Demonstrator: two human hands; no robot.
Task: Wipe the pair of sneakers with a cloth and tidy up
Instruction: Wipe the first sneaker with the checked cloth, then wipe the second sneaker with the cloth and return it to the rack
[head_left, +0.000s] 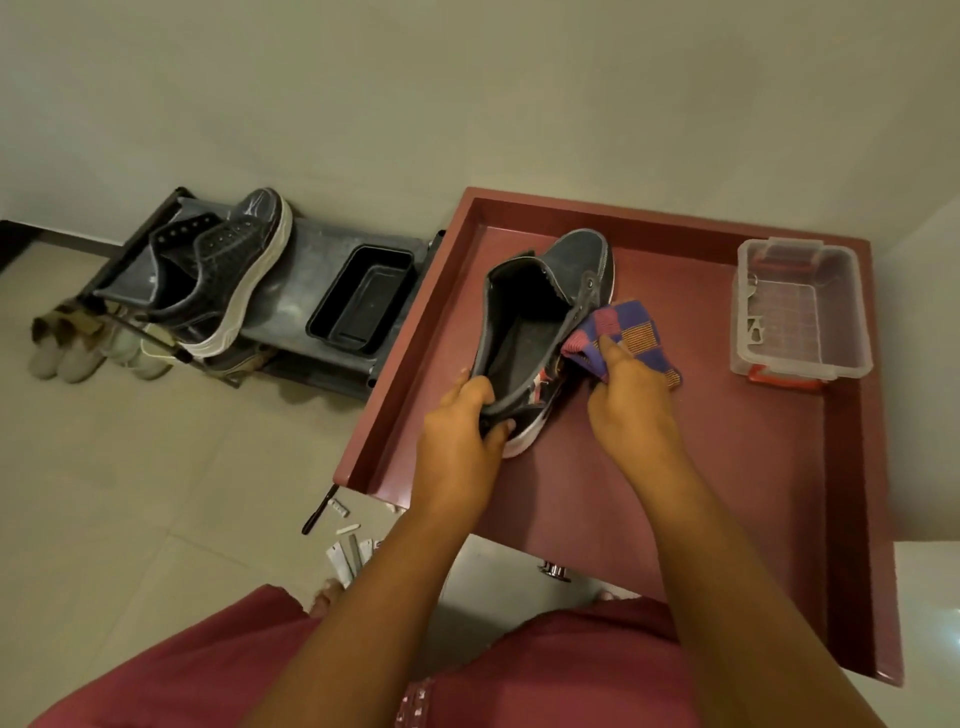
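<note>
A dark grey sneaker (540, 312) with a white sole lies on the red-brown table (727, 467), its toe pointing away from me. My left hand (460, 421) grips its heel collar, thumb inside the opening. My right hand (631, 400) holds a purple, pink and orange checked cloth (631, 338) pressed against the sneaker's right side near the eyelets. The other sneaker (228, 265), black with a thick white sole, rests on the top shelf of a grey shoe rack (306, 270) to the left.
An empty black tray (363, 299) sits on the rack beside the second sneaker. A clear plastic box (800, 306) with red clips stands at the table's far right. Pale slippers (67, 353) lie on the floor under the rack; small scraps (348, 545) litter the floor by the table's corner.
</note>
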